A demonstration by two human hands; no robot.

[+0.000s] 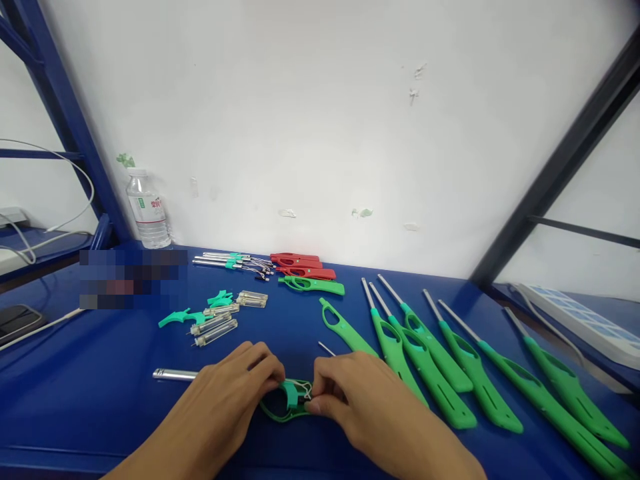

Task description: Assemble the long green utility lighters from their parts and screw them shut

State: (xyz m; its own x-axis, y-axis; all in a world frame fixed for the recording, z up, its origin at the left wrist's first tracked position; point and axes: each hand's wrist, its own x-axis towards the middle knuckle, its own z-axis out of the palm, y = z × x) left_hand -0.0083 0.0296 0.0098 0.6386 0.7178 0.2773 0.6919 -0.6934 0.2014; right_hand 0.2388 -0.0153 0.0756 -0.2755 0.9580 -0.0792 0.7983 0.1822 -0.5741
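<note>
Near the table's front edge, my left hand point(235, 390) is closed over a long-necked gas lighter that lies open, its silver tube point(175, 375) sticking out to the left. Its fingertips press at the teal trigger point(289, 395) inside the green half shell point(284, 419). From the other side, my right hand point(357, 393) pinches the thin wires and a small black igniter part point(303, 399) in the same shell. Much of the shell is hidden under both hands. A thin metal rod point(326, 348) shows just behind the right hand.
Several assembled green lighters point(450, 397) lie on the right. Behind my hands are clear fuel tanks point(216, 331), teal triggers point(175, 318), metal tubes with wires point(220, 261), red shells point(305, 272) and a green shell point(313, 285). A water bottle point(149, 217) stands back left; a phone point(20, 323) lies left.
</note>
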